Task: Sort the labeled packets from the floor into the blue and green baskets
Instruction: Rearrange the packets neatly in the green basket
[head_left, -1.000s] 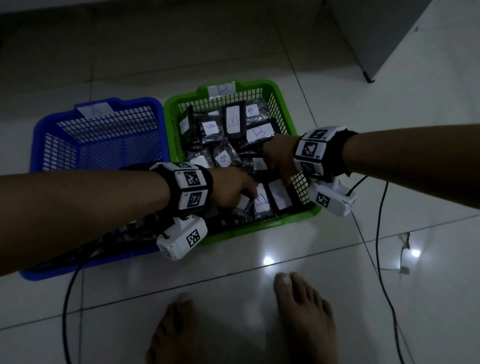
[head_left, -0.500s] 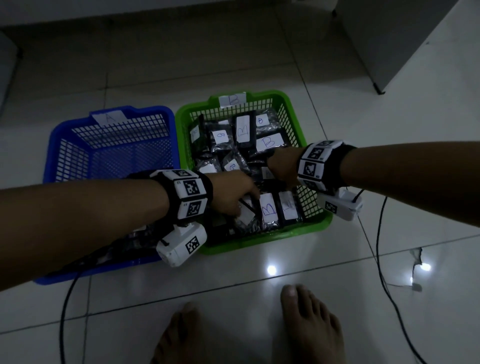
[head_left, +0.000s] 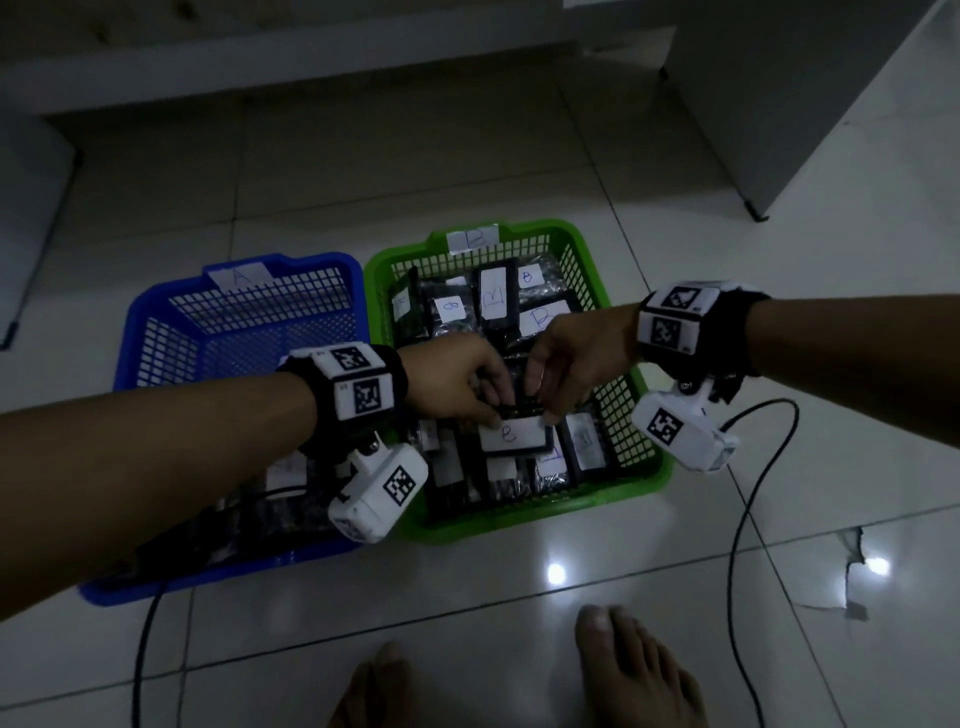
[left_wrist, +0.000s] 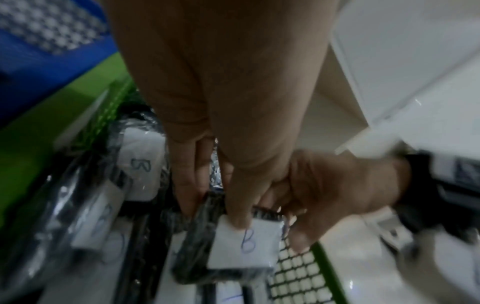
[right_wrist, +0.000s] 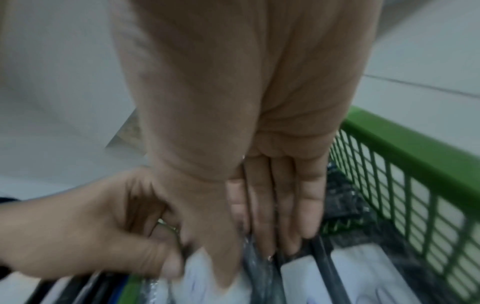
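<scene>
Both hands hold one dark packet with a white "B" label (head_left: 511, 434) just above the green basket (head_left: 524, 515). My left hand (head_left: 485, 410) pinches its left top edge, and in the left wrist view the thumb presses on the packet's label (left_wrist: 241, 246). My right hand (head_left: 545, 405) pinches the right top edge, its fingers (right_wrist: 262, 216) curled behind the packet (right_wrist: 205, 277). The green basket, tagged B (head_left: 472, 240), is full of labeled packets. The blue basket (head_left: 156, 312), tagged A (head_left: 240, 275), holds dark packets at its near end, mostly hidden under my left arm.
The two baskets stand side by side on the glossy tiled floor. Black cables (head_left: 748, 467) run from the wrist cameras across the floor at the right and lower left. My bare feet (head_left: 634, 675) stand close in front of the baskets. A grey cabinet (head_left: 779, 104) stands at the far right.
Both hands were down among the packets in the green basket. They have come together and risen, holding one B packet between them. The view has pulled back.
</scene>
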